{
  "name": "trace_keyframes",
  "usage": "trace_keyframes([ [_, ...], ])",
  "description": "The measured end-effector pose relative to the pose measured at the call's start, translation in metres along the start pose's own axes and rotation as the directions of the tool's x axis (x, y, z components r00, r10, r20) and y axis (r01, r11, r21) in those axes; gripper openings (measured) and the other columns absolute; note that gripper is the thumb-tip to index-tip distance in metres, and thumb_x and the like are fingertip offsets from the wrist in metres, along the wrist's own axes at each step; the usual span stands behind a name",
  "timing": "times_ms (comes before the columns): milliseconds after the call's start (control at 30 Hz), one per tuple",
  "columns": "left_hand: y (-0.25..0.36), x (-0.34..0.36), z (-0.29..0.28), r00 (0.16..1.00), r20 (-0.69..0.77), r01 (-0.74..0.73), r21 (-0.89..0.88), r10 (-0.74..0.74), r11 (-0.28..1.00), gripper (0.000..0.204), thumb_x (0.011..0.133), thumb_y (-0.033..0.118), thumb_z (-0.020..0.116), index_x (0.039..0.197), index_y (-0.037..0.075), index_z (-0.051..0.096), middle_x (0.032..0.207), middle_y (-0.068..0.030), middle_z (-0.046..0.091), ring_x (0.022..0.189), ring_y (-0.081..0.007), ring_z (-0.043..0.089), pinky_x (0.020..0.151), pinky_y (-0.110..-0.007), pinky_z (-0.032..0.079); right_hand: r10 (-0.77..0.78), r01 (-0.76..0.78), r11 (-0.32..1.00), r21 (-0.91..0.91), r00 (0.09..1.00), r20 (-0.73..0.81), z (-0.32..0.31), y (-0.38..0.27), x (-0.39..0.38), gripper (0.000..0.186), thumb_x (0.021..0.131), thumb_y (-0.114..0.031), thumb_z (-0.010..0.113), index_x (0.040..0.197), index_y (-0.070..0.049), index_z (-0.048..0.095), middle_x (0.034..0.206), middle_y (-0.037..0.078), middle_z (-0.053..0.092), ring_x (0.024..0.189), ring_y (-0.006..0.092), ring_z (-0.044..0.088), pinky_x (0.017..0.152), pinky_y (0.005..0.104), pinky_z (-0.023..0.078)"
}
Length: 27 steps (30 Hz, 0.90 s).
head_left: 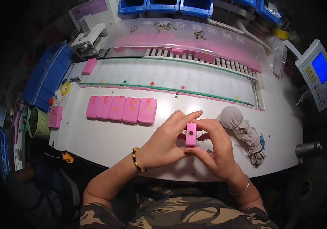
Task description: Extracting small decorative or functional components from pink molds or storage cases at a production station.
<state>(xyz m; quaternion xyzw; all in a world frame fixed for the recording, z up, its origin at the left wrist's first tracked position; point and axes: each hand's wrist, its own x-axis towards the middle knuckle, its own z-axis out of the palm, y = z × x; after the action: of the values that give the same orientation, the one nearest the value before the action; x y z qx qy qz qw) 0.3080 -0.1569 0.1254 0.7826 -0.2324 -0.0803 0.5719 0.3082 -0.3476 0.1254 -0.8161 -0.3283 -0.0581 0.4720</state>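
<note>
A pink rubber mold block [191, 137] is held up on edge over the near part of the white table, its narrow end with a round dark hole turned toward me. My left hand [162, 142] closes on its left side, thumb low and fingers above. From the other side my right hand [217, 147] pinches it between thumb and fingers. To the left, several pink blocks [122, 108] with red marks lie side by side in a row. A pale cloth-wrapped ball with a bunched tail [232, 117] lies right of my right hand.
Behind the row runs a white conveyor belt [133, 74] with a pink block [89, 66] at its left end. A clear plastic cover [186, 38] bearing small metal bits shields rollers and more pink blocks. Blue bins [163, 5] line the back; a control panel [320, 68] stands right.
</note>
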Motion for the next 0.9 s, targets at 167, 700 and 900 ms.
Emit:
trace_keyframes([
  [167,-0.002,-0.012,0.001,0.999,-0.049,-0.017,0.074,0.020,0.997,0.074,0.074,0.002,0.074,0.142,0.008,0.043,0.116,-0.0112,0.054,0.105,-0.0209,0.057,0.088,-0.033,0.053,0.023,-0.023,1.000,0.020,1.000,-0.015,0.007,0.006,-0.010,0.056,0.075,-0.008,0.076,0.124,0.000,0.050,0.115,0.018,0.056,0.099,0.0319,0.059,0.074,0.0357,0.056],
  [700,0.000,-0.035,0.024,0.934,-0.179,0.232,-0.351,-0.308,0.907,0.033,0.082,0.007,0.073,0.109,-0.004,0.058,0.099,-0.0110,0.067,0.088,-0.0136,0.067,0.078,-0.025,0.056,0.140,-0.137,0.985,0.103,0.990,-0.028,0.028,0.007,-0.040,0.055,0.073,0.003,0.071,0.123,0.002,0.047,0.116,0.021,0.052,0.100,0.0360,0.059,0.085,0.0384,0.053],
  [900,0.001,-0.039,0.030,0.922,-0.194,0.246,-0.370,-0.334,0.896,0.032,0.082,0.006,0.073,0.108,-0.004,0.058,0.098,-0.0108,0.067,0.088,-0.0134,0.067,0.077,-0.026,0.057,0.130,-0.125,0.989,0.078,0.990,-0.053,0.030,0.009,-0.045,0.057,0.073,0.003,0.071,0.125,0.003,0.047,0.116,0.022,0.052,0.102,0.0367,0.059,0.084,0.0386,0.052],
])
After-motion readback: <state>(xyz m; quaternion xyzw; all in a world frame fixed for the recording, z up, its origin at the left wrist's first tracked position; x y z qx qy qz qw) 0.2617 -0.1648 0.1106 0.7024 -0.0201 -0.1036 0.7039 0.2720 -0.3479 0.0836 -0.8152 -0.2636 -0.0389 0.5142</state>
